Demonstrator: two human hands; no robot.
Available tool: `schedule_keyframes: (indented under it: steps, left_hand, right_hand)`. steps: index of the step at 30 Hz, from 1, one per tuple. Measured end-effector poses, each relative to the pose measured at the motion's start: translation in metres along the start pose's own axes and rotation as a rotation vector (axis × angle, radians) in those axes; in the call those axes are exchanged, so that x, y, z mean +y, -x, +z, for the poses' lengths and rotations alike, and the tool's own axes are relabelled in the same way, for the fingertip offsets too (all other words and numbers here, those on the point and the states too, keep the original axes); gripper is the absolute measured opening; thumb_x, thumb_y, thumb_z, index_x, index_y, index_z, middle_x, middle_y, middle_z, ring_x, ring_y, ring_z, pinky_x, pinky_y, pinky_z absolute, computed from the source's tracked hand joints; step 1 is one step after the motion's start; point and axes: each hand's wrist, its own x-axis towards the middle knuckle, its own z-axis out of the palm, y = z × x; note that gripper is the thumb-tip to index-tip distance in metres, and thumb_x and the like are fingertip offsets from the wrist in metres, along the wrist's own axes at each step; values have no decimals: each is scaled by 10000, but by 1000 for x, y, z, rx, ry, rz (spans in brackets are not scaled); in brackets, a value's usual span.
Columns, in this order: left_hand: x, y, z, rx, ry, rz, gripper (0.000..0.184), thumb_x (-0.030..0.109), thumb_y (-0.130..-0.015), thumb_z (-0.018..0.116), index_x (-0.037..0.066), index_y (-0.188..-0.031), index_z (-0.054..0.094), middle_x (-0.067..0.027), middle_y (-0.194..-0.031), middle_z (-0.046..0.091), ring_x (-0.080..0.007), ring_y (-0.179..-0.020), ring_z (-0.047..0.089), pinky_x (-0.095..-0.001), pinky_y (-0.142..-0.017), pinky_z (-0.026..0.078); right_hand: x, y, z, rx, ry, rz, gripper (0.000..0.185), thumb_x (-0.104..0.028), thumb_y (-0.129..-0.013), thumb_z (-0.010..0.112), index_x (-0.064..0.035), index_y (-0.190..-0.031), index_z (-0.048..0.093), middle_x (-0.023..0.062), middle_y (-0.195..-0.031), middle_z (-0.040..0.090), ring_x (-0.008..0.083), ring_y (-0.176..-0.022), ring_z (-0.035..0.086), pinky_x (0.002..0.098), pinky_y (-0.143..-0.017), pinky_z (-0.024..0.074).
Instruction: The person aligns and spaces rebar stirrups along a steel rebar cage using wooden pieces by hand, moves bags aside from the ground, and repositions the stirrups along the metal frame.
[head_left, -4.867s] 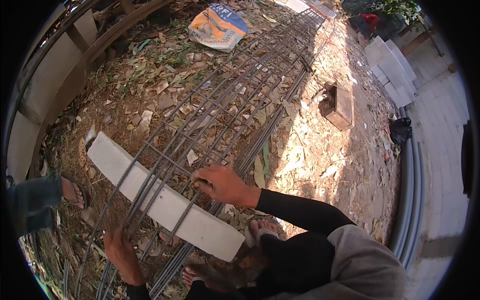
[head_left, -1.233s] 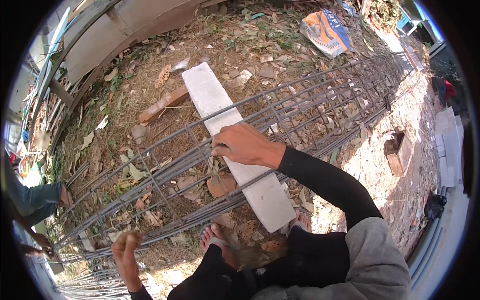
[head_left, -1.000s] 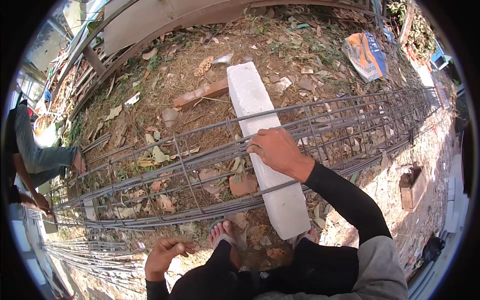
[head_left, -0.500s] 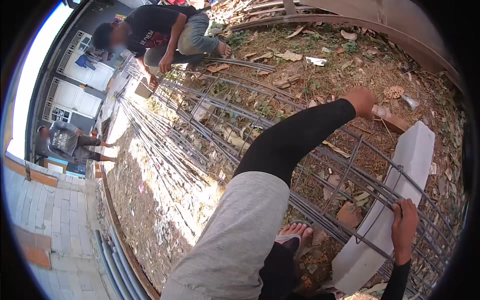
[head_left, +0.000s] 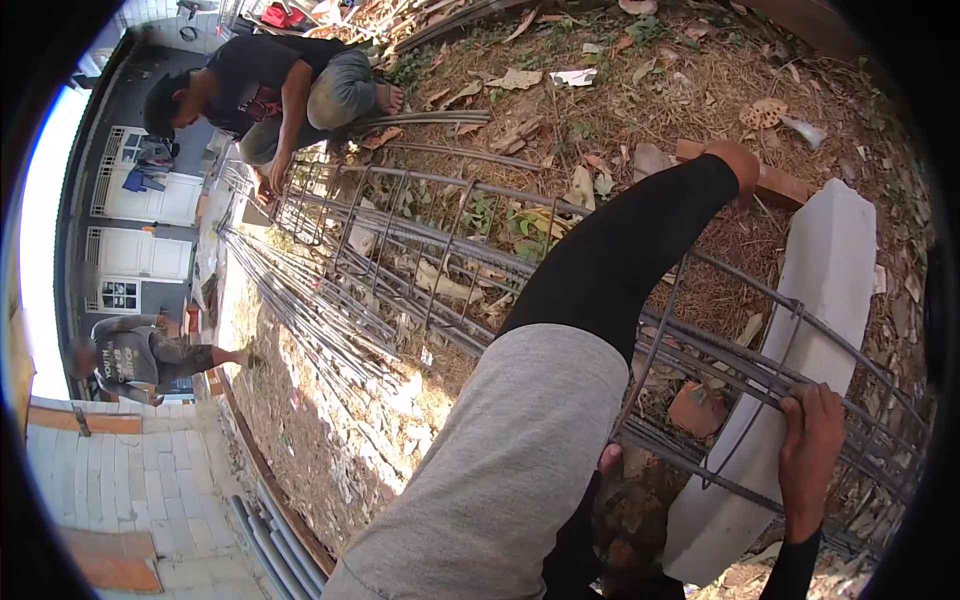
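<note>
My right hand point(head_left: 810, 440) is wrapped round a bar of the rebar cage point(head_left: 740, 355), near its closer end. That end of the cage crosses over a long pale grey block point(head_left: 830, 260). My left arm, in a grey sleeve and black arm cover, stretches across the middle of the view. At its end my left hand point(head_left: 735, 165) is curled with the wrist bent. Its fingertips are hidden, so I cannot make out what it holds. Beside it lies a brown wooden piece point(head_left: 785, 185). My arm hides part of the cage.
A co-worker point(head_left: 255, 95) crouches at the cage's far end, hands on it. Another person point(head_left: 130, 350) is at the left, near a block wall point(head_left: 130, 450). Loose rods point(head_left: 310, 300) lie on the ground. Grey pipes point(head_left: 265, 545) lie lower left. A broken brick point(head_left: 697, 410) lies near the cage.
The view has shifted a little. My left arm has moved slightly right in view and now hides most of my foot. My right hand keeps its grip. The crouching co-worker's head is lower.
</note>
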Motion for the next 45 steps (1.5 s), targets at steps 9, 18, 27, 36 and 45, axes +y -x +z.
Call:
schedule_keyframes:
  steps: [9, 18, 27, 36, 45]
  left_hand:
    - [54, 262, -28, 981, 461, 319, 331, 327, -907, 792, 52, -1086, 754, -147, -937, 735, -357, -891, 708, -499, -757, 550]
    - [28, 459, 119, 977, 537, -418, 296, 215, -885, 840, 36, -1108, 765, -163, -1014, 738, -352, -907, 718, -437, -784, 561]
    - [-7, 451, 124, 1106, 287, -382, 360, 135, -924, 774, 40, -1266, 710, -179, -1194, 719, -388, -1155, 665, -467, -988, 523]
    - [-107, 443, 124, 765, 170, -317, 325, 233, -949, 733, 129, -1257, 748, -110, -1189, 731, -339, -1147, 644, -478, -988, 494]
    - [-113, 424, 129, 789, 90, -262, 163, 255, -938, 733, 154, -1064, 760, -33, -988, 688, -263, -1050, 655, -496, -1056, 410]
  right_hand:
    - [2, 2, 1, 46, -20, -58, 87, -59, -959, 661, 10, -944, 610, 171, -895, 560, 387, -874, 545, 482, -782, 433]
    - [3, -3, -4, -11, -71, -58, 92, -71, -999, 646, 17, -983, 622, 196, -876, 594, 388, -827, 580, 455, -742, 461]
    - [12, -1, 2, 15, -125, -12, 156, -130, -981, 676, 14, -939, 635, 194, -857, 611, 420, -815, 592, 479, -754, 466]
    - [10, -3, 0, -7, -153, 43, 147, -109, -980, 667, 30, -936, 650, 197, -853, 618, 389, -803, 598, 449, -749, 471]
    - [8, -9, -5, -52, -163, 72, 159, -118, -969, 686, 41, -969, 687, 198, -873, 655, 368, -800, 624, 432, -758, 482]
